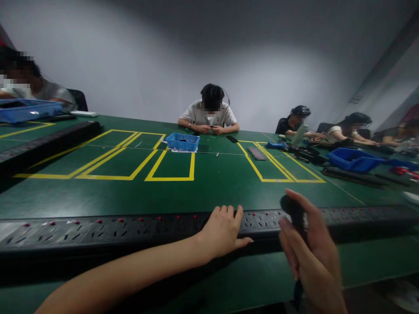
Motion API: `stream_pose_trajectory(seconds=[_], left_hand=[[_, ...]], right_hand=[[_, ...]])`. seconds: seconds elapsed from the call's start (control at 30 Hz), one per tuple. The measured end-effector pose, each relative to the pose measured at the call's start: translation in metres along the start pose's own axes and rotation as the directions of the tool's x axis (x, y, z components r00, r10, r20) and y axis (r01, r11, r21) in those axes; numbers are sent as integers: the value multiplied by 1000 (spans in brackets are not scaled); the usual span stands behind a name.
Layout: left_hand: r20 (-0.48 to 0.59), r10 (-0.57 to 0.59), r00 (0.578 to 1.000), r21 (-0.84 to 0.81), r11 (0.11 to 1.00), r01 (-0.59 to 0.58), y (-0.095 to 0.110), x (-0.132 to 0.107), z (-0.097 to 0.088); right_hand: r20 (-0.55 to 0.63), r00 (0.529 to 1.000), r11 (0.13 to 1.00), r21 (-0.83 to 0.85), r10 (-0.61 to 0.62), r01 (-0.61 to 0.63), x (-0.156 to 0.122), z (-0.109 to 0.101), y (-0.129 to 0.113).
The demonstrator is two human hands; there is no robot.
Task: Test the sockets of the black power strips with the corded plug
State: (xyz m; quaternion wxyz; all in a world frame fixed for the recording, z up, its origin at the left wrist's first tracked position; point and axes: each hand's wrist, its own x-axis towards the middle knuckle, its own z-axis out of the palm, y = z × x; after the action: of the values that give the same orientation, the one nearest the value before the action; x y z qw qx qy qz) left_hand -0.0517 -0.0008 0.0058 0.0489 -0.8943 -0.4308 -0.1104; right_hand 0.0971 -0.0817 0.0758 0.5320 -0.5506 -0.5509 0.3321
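A long black power strip (pixel 131 229) with a row of sockets and small red switches runs across the green table in front of me. My left hand (pixel 222 231) lies over its middle, fingers across the top towards the far edge and thumb along the near side, gripping it. Raised above the strip's right part, my right hand (pixel 310 248) is closed around a black, round-ended handheld object (pixel 293 211). What looks like a dark cord hangs below that hand. Blur and my fingers hide the object's exact kind.
Yellow tape rectangles (pixel 169 179) mark the green table (pixel 225 187). Beyond stand a small blue basket (pixel 183 141) and, at right, a blue bin (pixel 353 158). Another black strip (pixel 49 144) lies at left. Several people sit around the table, one directly opposite (pixel 209 113).
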Motion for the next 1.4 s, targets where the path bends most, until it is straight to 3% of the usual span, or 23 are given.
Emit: stream_pose_trajectory(seconds=[0.07, 0.13, 0.2, 0.27, 0.4, 0.47, 0.63, 0.8, 0.9, 1.1, 1.4], left_hand=[[13, 7, 1000, -25, 1000, -7, -3, -1, -1], [31, 36, 999, -48, 998, -34, -8, -4, -3], [44, 64, 997, -57, 996, -61, -15, -8, -5], [52, 38, 998, -47, 998, -35, -22, -14, -7], [48, -2, 999, -29, 1000, 4, -29, -26, -9], [18, -15, 1000, -22, 1000, 16, -29, -30, -9], [-25, -33, 999, -9, 999, 33, -26, -32, -10], [-18, -25, 1000, -7, 1000, 25, -27, -31, -10], [-13, -22, 1000, -4, 1000, 22, -27, -32, -11], [6, -25, 1000, -2, 1000, 25, -27, -31, -11], [12, -18, 1000, -5, 1000, 18, -29, -31, -8]], right_hand=[[69, 997, 999, -29, 46, -44, 12, 7, -7], [213, 971, 992, -94, 103, -85, 20, 10, -11], [331, 933, 981, -174, 140, -85, 22, 10, -13], [366, 921, 969, -245, 135, -45, 22, 10, -13], [389, 916, 930, -363, 99, 54, 25, 25, -3], [381, 921, 861, -493, 85, 124, 30, 36, 8], [233, 972, 474, -860, 37, 188, 37, 47, 23], [263, 962, 266, -934, 69, 236, 41, 42, 14], [290, 956, 187, -942, 43, 278, 38, 47, 10], [241, 969, 36, -969, -53, 243, 21, 61, 14], [254, 965, -36, -967, -62, 252, 16, 61, 11]])
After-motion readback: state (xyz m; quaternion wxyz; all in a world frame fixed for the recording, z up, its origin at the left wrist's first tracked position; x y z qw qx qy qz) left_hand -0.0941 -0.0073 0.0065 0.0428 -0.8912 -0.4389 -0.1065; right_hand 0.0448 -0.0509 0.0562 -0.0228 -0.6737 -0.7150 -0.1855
